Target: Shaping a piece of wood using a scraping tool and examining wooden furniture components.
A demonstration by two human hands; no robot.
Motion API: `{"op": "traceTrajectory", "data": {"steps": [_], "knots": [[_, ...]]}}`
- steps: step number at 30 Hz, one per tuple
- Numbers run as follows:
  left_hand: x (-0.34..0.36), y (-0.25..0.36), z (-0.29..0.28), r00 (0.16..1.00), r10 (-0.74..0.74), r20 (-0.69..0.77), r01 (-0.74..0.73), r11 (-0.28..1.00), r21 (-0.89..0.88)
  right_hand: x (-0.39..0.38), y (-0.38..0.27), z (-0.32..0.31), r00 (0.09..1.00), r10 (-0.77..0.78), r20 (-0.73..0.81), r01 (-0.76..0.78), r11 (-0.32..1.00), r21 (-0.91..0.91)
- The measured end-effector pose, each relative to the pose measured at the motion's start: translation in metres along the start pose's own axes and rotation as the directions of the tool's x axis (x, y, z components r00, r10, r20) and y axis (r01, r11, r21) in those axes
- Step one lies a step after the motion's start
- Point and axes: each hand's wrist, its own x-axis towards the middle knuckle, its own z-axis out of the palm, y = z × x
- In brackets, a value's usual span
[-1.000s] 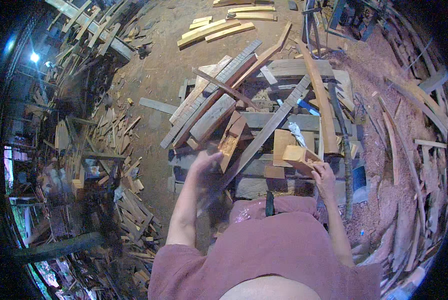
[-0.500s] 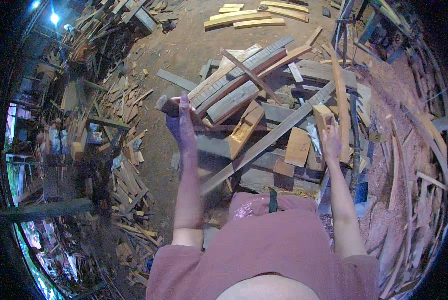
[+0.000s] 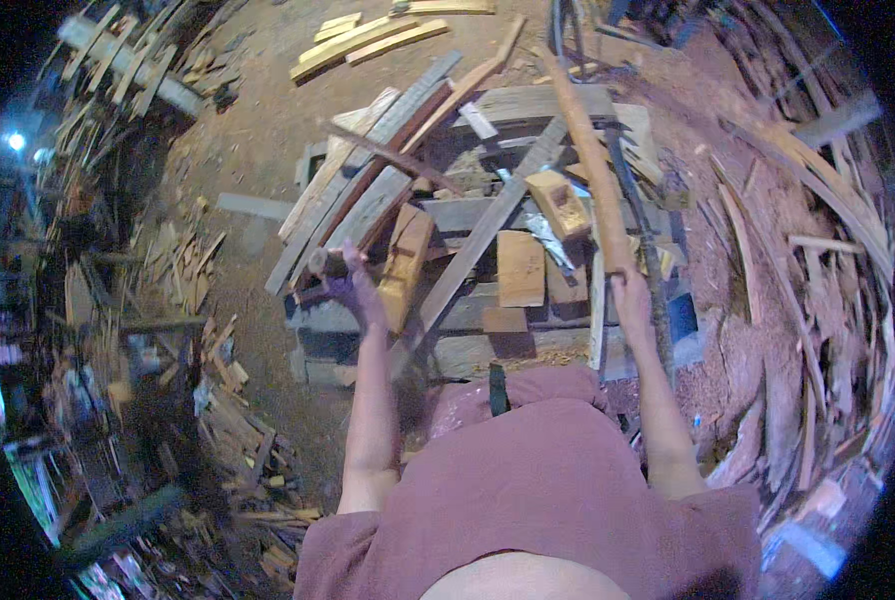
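Observation:
My left hand (image 3: pixel 362 292) is closed round a short, dark, thick piece of wood (image 3: pixel 324 262) with a rounded end; most of it is hidden by the fingers. It is over the near ends of a stack of long boards (image 3: pixel 363 165) on the left. My right hand (image 3: pixel 632 303) is closed at the near end of a long, slightly bent wooden strip (image 3: pixel 590 160) that runs away from me. A notched wood block (image 3: pixel 558 205) lies left of that strip. Near the middle are a flat wood block (image 3: pixel 522 268) and a longer notched block (image 3: pixel 406 262).
A long grey board (image 3: pixel 493 225) lies slantwise across the low timber bench (image 3: pixel 458 300). A dark bar (image 3: pixel 636 215) is to the right of the strip. Pale yellow boards (image 3: pixel 373 45) lie on the ground ahead. Wood scraps (image 3: pixel 238 440) are heaped left, slabs (image 3: pixel 813 330) right.
My right hand has left the notched block and now grips the long strip. My left hand has come lower, still holding the short piece. The view has swung to the right.

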Motion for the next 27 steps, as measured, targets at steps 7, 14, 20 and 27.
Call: {"op": "traceTrajectory", "data": {"steps": [7, 14, 20, 27], "knots": [[-0.002, -0.007, 0.004, 0.991, 0.012, 0.137, -0.01, 1.0, -0.017, -0.045, 0.016, 0.01, 0.962, 0.267, -0.058, -0.248, 0.942, 0.226], [0.0, -0.004, -0.008, 0.984, -0.063, 0.166, 0.031, 0.981, 0.189, 0.021, 0.013, 0.0, 0.964, 0.128, -0.234, -0.117, 0.991, 0.063], [-0.036, 0.024, -0.013, 0.991, -0.017, 0.132, 0.002, 0.993, 0.115, 0.071, 0.015, 0.033, 0.996, 0.083, -0.014, -0.084, 0.989, -0.119], [-0.065, -0.004, -0.047, 0.987, -0.081, 0.139, 0.076, 0.996, 0.038, 0.083, 0.033, 0.038, 0.997, 0.052, 0.065, -0.04, 0.984, -0.172]]}}
